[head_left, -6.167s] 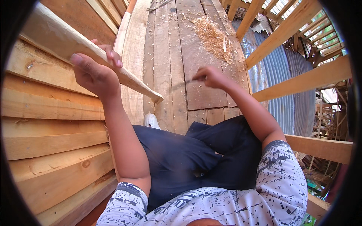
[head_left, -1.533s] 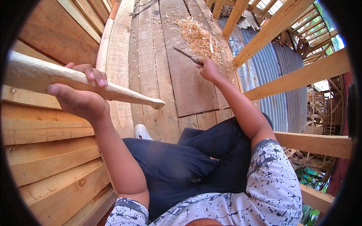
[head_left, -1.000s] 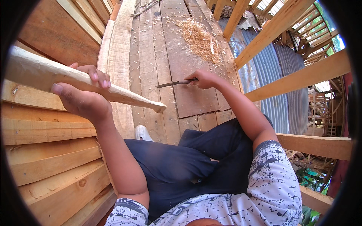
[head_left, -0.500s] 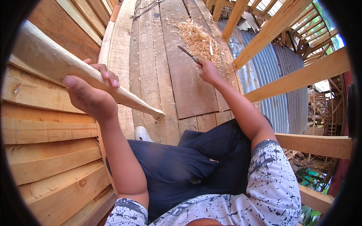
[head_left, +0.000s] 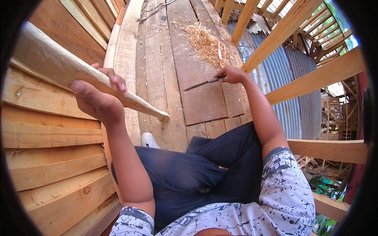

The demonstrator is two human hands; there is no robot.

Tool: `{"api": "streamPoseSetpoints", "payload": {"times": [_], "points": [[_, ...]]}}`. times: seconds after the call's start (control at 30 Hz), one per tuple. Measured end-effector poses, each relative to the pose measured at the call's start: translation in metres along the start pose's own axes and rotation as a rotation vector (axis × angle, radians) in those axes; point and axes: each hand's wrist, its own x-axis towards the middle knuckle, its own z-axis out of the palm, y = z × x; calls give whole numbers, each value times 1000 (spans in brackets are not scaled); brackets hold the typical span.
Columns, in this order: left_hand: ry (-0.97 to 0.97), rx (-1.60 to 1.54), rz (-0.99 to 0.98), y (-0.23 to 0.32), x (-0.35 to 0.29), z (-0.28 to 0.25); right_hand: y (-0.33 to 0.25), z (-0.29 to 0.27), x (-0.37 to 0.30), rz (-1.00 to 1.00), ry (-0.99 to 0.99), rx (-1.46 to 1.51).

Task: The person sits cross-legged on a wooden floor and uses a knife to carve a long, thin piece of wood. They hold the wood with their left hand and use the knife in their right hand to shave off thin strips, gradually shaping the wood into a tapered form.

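Note:
A long, pale, roughly carved piece of wood (head_left: 59,59) slants across the left side, wide at its upper end and tapering toward the floor. My left hand (head_left: 100,98) is wrapped round it from below, the thumb on the near side and fingertips over the far side. My right hand (head_left: 232,74) is closed on the handle of a knife (head_left: 199,84), well to the right of the wood. The dark, narrow blade points left and slightly toward me, over the floor and apart from the wood. Most of the handle is hidden in my fist.
A heap of wood shavings (head_left: 206,43) lies on the plank floor (head_left: 157,78) beyond my right hand. Overlapping boards form a wall (head_left: 51,135) on the left. Wooden rails (head_left: 319,76) stand on the right, with corrugated metal sheets (head_left: 271,59) behind. A thin stick (head_left: 155,8) lies at the far end.
My right hand has moved slightly right, and the knife has swung round from pointing away to pointing left and toward me. The carved wood and my left hand have barely shifted.

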Motion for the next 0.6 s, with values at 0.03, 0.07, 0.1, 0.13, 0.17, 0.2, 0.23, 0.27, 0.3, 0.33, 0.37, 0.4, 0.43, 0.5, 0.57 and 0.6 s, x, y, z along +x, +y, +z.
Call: {"api": "streamPoseSetpoints", "payload": {"times": [0.03, 0.07, 0.1, 0.13, 0.17, 0.2, 0.23, 0.27, 0.3, 0.33, 0.37, 0.4, 0.43, 0.5, 0.57, 0.6], "points": [[-1, -1, -4, 0, 0, 1, 12, 0, -4, 56, -18, -32], [-5, -6, -6, 0, 0, 1, 16, 0, -6, 114, -37, -64], [-9, -12, -9, 0, 0, 1, 19, 1, -5, 196, 92, -55], [-14, -18, -12, 0, 1, 1, 23, 1, -4, 277, 221, -46], [-8, -22, -17, 0, 0, 1, 25, 2, -2, 356, 349, -36], [-2, -27, -23, 1, 0, 3, 28, 2, 1, 431, 430, 4], [3, -31, -29, 1, 0, 4, 34, -4, -4, 347, 339, 37], [9, -22, -22, 1, 1, 0, 32, -10, -5, 251, 239, 74], [10, -21, -20, 0, 1, -1, 34, -15, -8, 163, 143, 106], [12, -19, -18, 0, 2, -2, 35, -16, -10, 119, 15, 53], [13, -22, -14, 0, 2, -2, 40, -17, -12, 164, 22, 8], [14, -25, -9, 0, 3, -1, 45, -16, -13, 209, 28, -37], [15, -28, -5, 0, 4, -1, 49, -15, -14, 254, 34, -82], [13, -41, -17, 2, 3, 1, 55, -16, -15, 357, 223, -77], [11, -56, -31, 4, 2, 2, 51, -22, -12, 430, 316, -31], [10, -64, -40, 5, 2, 2, 44, -24, -12, 410, 260, -7]]}}
